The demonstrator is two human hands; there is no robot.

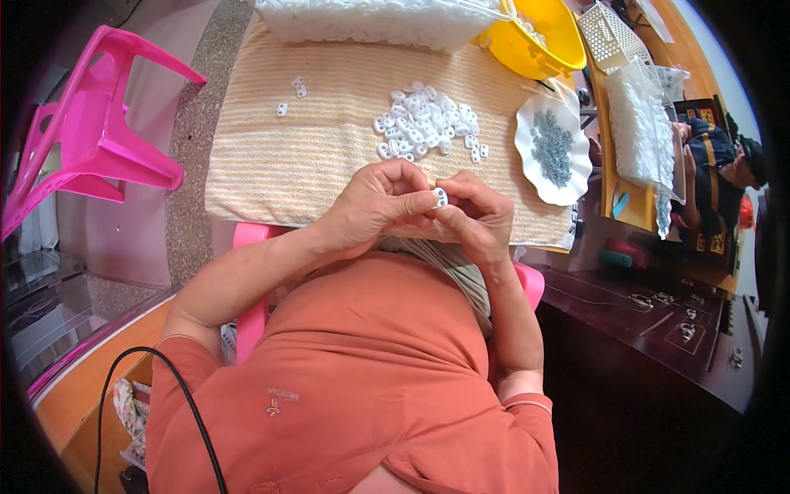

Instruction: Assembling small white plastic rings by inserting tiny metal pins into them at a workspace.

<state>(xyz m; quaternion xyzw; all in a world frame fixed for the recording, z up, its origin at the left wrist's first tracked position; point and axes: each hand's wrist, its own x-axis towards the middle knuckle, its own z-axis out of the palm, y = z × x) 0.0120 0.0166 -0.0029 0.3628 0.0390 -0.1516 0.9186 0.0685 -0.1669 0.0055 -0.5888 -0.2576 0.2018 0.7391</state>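
Seated at a worktop [271, 177] draped in a striped beige cloth, a person in an orange shirt is bringing both hands together just above the near edge. The left hand [374, 206] and the right hand [477, 214] are meeting fingertip to fingertip, and the fingers [415, 202] of both are pinching a single small white plastic piece [440, 198] between them, thumbs pressed close against it. Whether a second part is being fitted into it is too small to tell.

Just beyond the fingers, a loose heap of white plastic pieces [424, 123] is lying on the cloth, with a few strays [292, 90] sitting well apart to the far left. To the right of the fingers, a white scalloped plate [576, 177] is holding a mound of small grey metal parts [551, 148]. Farther off, past the heap, a clear tub [378, 20] is brimming with more white pieces, and a yellow bowl [551, 37] is standing beside it.

Judging by the heap and the full tub, the work appears to be far from finished: one piece is in hand while many are waiting. No separate pile of completed pieces can be told apart.

A pink plastic chair [99, 123] is standing to the left, and another person [724, 165] is working at the far right.
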